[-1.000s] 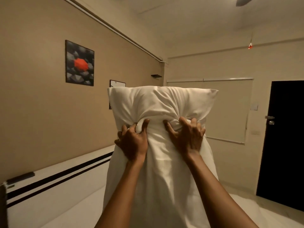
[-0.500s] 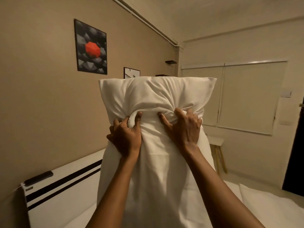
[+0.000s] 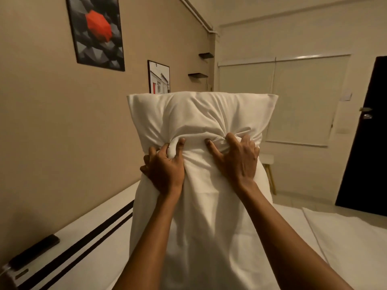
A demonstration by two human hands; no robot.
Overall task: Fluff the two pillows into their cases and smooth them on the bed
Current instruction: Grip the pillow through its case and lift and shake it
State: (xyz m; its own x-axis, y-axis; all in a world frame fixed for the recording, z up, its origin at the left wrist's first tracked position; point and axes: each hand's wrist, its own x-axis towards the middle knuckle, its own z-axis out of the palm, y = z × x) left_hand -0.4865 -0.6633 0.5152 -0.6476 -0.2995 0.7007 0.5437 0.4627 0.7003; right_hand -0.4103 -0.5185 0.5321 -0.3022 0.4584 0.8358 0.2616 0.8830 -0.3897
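Observation:
I hold a white pillow (image 3: 201, 114) upright in front of me, inside its white case (image 3: 209, 216). The pillow fills the top of the case; the rest of the case hangs slack below my hands. My left hand (image 3: 165, 170) bunches the fabric on the left side, just under the pillow. My right hand (image 3: 236, 158) clutches a twisted fold of the case on the right at the same height. The bed (image 3: 345, 243) lies below and to the right under a white sheet. A second pillow is not in sight.
A white headboard ledge (image 3: 88, 243) with two black stripes runs along the beige wall at left, with a dark remote (image 3: 33, 252) on it. Two pictures hang on that wall. A small stool (image 3: 269, 164) stands behind the pillow, a dark door (image 3: 366, 143) at far right.
The view has tilted down and swung, so the bed shows more. Both hands keep the same grip on the case and the pillow stays upright between them.

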